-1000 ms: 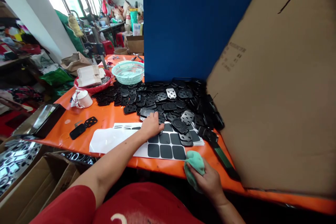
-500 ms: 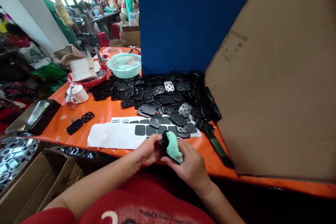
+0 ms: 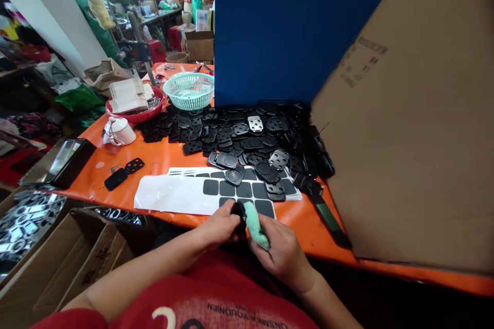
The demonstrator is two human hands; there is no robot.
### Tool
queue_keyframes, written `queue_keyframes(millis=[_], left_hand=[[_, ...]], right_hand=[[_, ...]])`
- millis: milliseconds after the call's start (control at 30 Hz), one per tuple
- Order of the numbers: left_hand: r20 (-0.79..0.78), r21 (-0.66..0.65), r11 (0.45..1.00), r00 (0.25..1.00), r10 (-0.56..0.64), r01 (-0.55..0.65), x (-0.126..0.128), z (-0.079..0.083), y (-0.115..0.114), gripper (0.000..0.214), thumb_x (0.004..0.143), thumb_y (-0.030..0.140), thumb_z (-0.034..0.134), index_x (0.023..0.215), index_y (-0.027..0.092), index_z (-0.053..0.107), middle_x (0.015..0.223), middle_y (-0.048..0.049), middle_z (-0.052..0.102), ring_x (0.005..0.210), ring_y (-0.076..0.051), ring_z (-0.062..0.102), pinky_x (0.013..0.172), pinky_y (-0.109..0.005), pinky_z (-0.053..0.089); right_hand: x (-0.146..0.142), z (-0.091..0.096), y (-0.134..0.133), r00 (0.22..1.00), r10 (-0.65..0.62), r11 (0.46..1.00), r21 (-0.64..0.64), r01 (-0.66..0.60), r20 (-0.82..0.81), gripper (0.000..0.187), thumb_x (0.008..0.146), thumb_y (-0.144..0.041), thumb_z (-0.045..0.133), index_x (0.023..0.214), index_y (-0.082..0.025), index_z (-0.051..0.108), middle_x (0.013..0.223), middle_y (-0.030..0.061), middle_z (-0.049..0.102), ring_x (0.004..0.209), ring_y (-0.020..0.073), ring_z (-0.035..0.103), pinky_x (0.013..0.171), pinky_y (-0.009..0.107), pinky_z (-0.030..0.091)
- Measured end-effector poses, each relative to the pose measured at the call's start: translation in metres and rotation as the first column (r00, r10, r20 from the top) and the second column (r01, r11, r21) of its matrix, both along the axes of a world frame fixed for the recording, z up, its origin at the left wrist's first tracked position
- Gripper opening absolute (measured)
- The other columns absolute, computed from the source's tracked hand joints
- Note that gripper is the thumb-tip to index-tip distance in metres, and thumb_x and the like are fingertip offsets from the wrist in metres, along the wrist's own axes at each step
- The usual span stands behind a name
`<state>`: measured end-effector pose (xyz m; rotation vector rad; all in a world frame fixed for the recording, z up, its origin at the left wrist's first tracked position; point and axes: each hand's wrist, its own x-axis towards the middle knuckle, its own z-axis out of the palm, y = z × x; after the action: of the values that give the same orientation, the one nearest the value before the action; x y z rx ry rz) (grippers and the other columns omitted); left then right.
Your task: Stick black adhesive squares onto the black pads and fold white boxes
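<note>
My left hand (image 3: 222,225) is closed around a small black part (image 3: 239,212), held just over the table's front edge; its exact shape is hidden by my fingers. In my right hand (image 3: 280,241) is a folded mint-green cloth (image 3: 255,223), pinched between thumb and fingers close against the black part. Beyond my hands lie white sheets (image 3: 170,194) with rows of dark rounded-square stickers (image 3: 232,189). Several black oval-ribbed pads (image 3: 234,175) and plates with holes (image 3: 275,188) rest on the sheets' far side.
A heap of black plates (image 3: 250,142) spreads before a blue panel (image 3: 278,31). Large cardboard (image 3: 417,139) walls the right, with a green-and-black strip (image 3: 330,221) beside it. Leftward are a mint basket (image 3: 189,91), red basin (image 3: 135,116), white cup (image 3: 120,132) and black tray (image 3: 57,164).
My hands have drawn slightly apart, so the cloth now sits beside the black part rather than wrapped over it. The whole view has shifted a little.
</note>
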<state>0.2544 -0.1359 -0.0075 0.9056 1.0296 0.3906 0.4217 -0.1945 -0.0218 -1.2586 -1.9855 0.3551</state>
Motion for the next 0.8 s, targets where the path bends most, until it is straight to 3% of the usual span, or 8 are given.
queue_keyframes(millis=[100, 200, 267, 433, 500, 600, 700, 800], left_hand=[[0.038, 0.046, 0.994, 0.994, -0.103, 0.101, -0.017, 0.009, 0.002, 0.021, 0.075, 0.025, 0.051, 0.095, 0.021, 0.046, 0.053, 0.0053, 0.055, 0.038, -0.006, 0.035, 0.041, -0.018, 0.025], [0.165, 0.035, 0.963, 0.949, -0.269, 0.267, -0.037, 0.018, 0.009, 0.024, 0.078, 0.033, 0.057, 0.097, 0.019, 0.051, 0.057, 0.0021, 0.059, 0.04, -0.006, 0.034, 0.042, -0.019, 0.022], [0.25, 0.026, 0.951, 0.919, -0.304, 0.308, -0.044, 0.019, 0.013, 0.029, 0.078, 0.038, 0.062, 0.097, 0.018, 0.052, 0.058, 0.0011, 0.059, 0.042, -0.006, 0.038, 0.043, -0.02, 0.022], [0.299, 0.09, 0.995, 0.954, 0.014, -0.043, -0.035, 0.003, 0.011, 0.046, 0.064, 0.031, 0.08, 0.101, 0.018, 0.057, 0.071, 0.004, 0.057, 0.054, -0.006, 0.046, 0.051, -0.019, 0.032], [0.285, 0.148, 0.968, 0.946, 0.152, -0.201, -0.026, -0.005, 0.007, 0.042, 0.068, 0.033, 0.079, 0.103, 0.018, 0.059, 0.079, 0.0023, 0.06, 0.064, -0.008, 0.051, 0.059, -0.02, 0.039], [0.37, 0.083, 0.915, 0.864, 0.34, -0.396, -0.015, -0.01, 0.001, 0.04, 0.073, 0.039, 0.075, 0.105, 0.018, 0.062, 0.095, -0.0028, 0.066, 0.09, -0.016, 0.06, 0.084, -0.028, 0.045], [0.515, -0.131, 0.89, 0.737, 0.438, -0.437, -0.011, -0.004, 0.002, 0.041, 0.072, 0.035, 0.074, 0.106, 0.017, 0.061, 0.105, -0.0079, 0.069, 0.105, -0.022, 0.061, 0.099, -0.036, 0.041], [0.533, -0.245, 0.876, 0.697, 0.48, -0.416, -0.015, 0.002, 0.009, 0.034, 0.07, 0.026, 0.071, 0.1, 0.015, 0.061, 0.097, -0.0095, 0.071, 0.094, -0.021, 0.065, 0.093, -0.037, 0.045]], right_hand=[[0.007, 0.003, -0.002, 0.911, -0.224, 0.939, -0.328, 0.107, -0.346, 0.022, 0.083, -0.032, 0.057, 0.101, -0.02, 0.063, 0.065, 0.0007, 0.065, 0.054, 0.018, 0.062, 0.056, 0.03, 0.054], [0.012, 0.004, -0.003, 0.566, -0.59, 0.704, -0.71, 0.012, -0.576, 0.028, 0.081, -0.046, 0.063, 0.094, -0.021, 0.064, 0.054, -0.0015, 0.062, 0.044, 0.0185, 0.06, 0.047, 0.031, 0.053], [0.012, 0.001, -0.002, 0.368, -0.723, 0.583, -0.802, -0.127, -0.584, 0.032, 0.075, -0.05, 0.069, 0.085, -0.02, 0.064, 0.052, 0.0013, 0.064, 0.043, 0.0211, 0.061, 0.041, 0.032, 0.051], [-0.006, -0.003, 0.002, 0.105, -0.824, 0.536, -0.827, -0.172, -0.556, 0.035, 0.067, -0.047, 0.075, 0.084, -0.019, 0.061, 0.057, 0.0024, 0.069, 0.045, 0.0207, 0.063, 0.041, 0.031, 0.053], [-0.016, -0.001, 0.001, 0.094, -0.817, 0.554, -0.819, -0.147, -0.569, 0.036, 0.068, -0.046, 0.074, 0.089, -0.018, 0.062, 0.063, 0.0038, 0.072, 0.05, 0.022, 0.066, 0.045, 0.031, 0.056], [-0.03, 0.002, -0.005, 0.214, -0.758, 0.604, -0.787, -0.127, -0.617, 0.043, 0.076, -0.05, 0.068, 0.103, -0.018, 0.063, 0.07, 0.0051, 0.074, 0.056, 0.0247, 0.069, 0.047, 0.033, 0.057], [-0.037, -0.005, -0.013, 0.363, -0.694, 0.606, -0.777, -0.172, -0.622, 0.046, 0.084, -0.055, 0.059, 0.111, -0.018, 0.061, 0.07, 0.0051, 0.073, 0.054, 0.0251, 0.068, 0.046, 0.034, 0.055], [-0.03, -0.02, -0.016, 0.48, -0.639, 0.618, -0.773, -0.146, -0.602, 0.045, 0.086, -0.059, 0.055, 0.105, -0.02, 0.064, 0.067, 0.0037, 0.072, 0.059, 0.0262, 0.07, 0.051, 0.036, 0.057]])
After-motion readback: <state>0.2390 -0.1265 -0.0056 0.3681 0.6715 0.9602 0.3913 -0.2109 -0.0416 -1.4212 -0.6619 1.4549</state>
